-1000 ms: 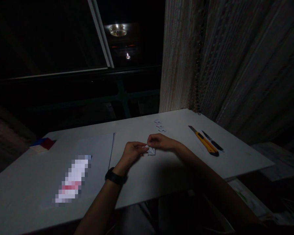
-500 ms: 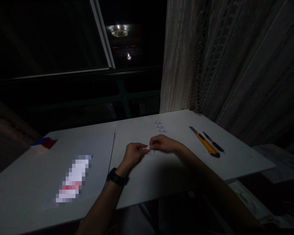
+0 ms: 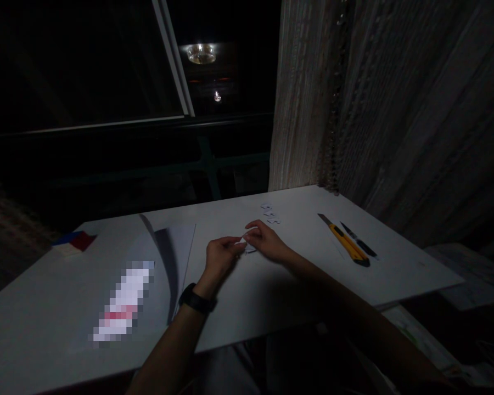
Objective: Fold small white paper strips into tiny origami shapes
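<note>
Over the middle of the white table (image 3: pixel 271 296), my left hand (image 3: pixel 219 258) and my right hand (image 3: pixel 264 240) meet with fingers pinched on a small folded white paper piece (image 3: pixel 247 245). Most of the piece is hidden between my fingertips. A black watch (image 3: pixel 195 300) sits on my left wrist. Just beyond my right hand lie three tiny folded white paper pieces (image 3: pixel 270 214) in a short row.
A yellow utility knife (image 3: pixel 346 243) and a dark pen (image 3: pixel 357 241) lie at the right. White paper sheets (image 3: pixel 164 263) lie at the left with the top sheet's corner curling up. A red-and-blue block (image 3: pixel 72 241) sits far left. Curtains hang behind; the room is dim.
Both hands have shifted slightly away from me with the paper piece still pinched. The top sheet of the paper stack at the left has lifted and curled up.
</note>
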A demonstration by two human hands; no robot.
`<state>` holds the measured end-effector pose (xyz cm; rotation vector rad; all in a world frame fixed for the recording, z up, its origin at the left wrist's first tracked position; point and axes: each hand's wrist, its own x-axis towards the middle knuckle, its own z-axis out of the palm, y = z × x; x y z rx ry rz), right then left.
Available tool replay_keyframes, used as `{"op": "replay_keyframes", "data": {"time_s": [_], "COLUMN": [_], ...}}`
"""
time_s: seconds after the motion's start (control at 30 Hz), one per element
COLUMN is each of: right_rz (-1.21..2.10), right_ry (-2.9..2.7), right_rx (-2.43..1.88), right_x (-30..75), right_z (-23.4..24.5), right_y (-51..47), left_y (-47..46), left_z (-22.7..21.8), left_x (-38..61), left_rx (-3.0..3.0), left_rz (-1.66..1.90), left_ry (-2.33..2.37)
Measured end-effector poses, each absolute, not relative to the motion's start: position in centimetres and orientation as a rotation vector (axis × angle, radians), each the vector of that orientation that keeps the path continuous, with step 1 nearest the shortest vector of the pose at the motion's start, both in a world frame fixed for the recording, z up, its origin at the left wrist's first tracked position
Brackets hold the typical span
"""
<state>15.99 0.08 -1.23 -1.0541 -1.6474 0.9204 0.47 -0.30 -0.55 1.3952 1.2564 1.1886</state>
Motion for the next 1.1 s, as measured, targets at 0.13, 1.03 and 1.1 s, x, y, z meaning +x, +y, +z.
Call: {"op": "replay_keyframes", "data": {"time_s": [0.13, 1.03, 1.1], "right_rz": [0.714, 1.229, 1.199], "right_ry": [-1.764, -1.411, -1.444], "right_rx": [-1.183, -0.926, -0.923], "right_x": [15.1, 15.4, 15.5], "right_z": [-1.1, -1.2, -1.3], "right_y": [-0.3, 0.3, 0.4], "left_y": [-0.4, -1.0, -1.0], "left_z": [-0.8, -0.8, -0.8], "left_x": [0.6, 0.9, 0.8], "left_rx": [1.414, 1.599, 1.616], "left_rz": [1.262, 1.284, 1.291], "left_ry": [1.274, 1.346, 1.343]}}
